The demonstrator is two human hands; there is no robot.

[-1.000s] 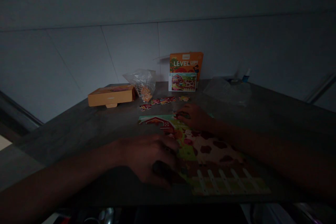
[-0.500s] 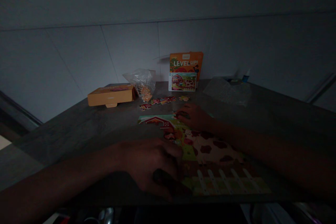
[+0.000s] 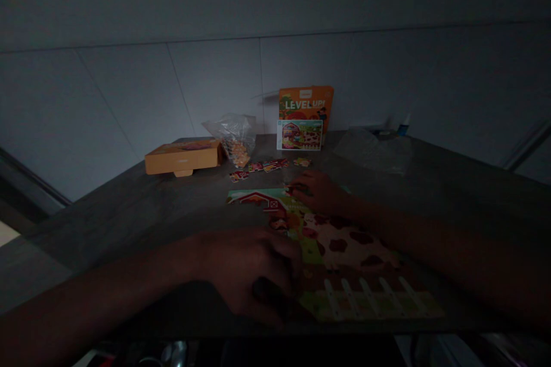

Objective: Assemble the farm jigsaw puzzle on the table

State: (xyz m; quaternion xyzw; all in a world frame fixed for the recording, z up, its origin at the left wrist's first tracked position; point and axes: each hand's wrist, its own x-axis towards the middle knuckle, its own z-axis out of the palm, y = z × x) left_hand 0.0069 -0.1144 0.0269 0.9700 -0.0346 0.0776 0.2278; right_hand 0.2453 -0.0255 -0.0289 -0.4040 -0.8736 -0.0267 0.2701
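Observation:
A partly assembled farm jigsaw puzzle point(image 3: 344, 241) lies on the grey table, showing a spotted cow, a white fence and part of a red barn. At its lower left edge is my left hand point(image 3: 253, 269), fingers curled down; whatever they hold is hidden in shadow. My right hand point(image 3: 321, 190) reaches over the top edge of the puzzle, its fingers bent together around a small reddish piece at the fingertips, mostly covered. Beyond it, several loose puzzle pieces point(image 3: 275, 165) form a row, with a yellowish piece point(image 3: 303, 161) to their right.
An orange box point(image 3: 183, 156) lies at the left back beside a clear bag of pieces point(image 3: 237, 140). A picture card point(image 3: 300, 135) leans on an orange "LEVEL UP!" box point(image 3: 306, 94). Right of them are a crumpled clear bag point(image 3: 372, 150) and a small blue bottle point(image 3: 403, 128).
Both hands stay in nearly the same places. The right fingers have shifted slightly at the puzzle's top edge, and the left fingers have moved a little over its lower left side.

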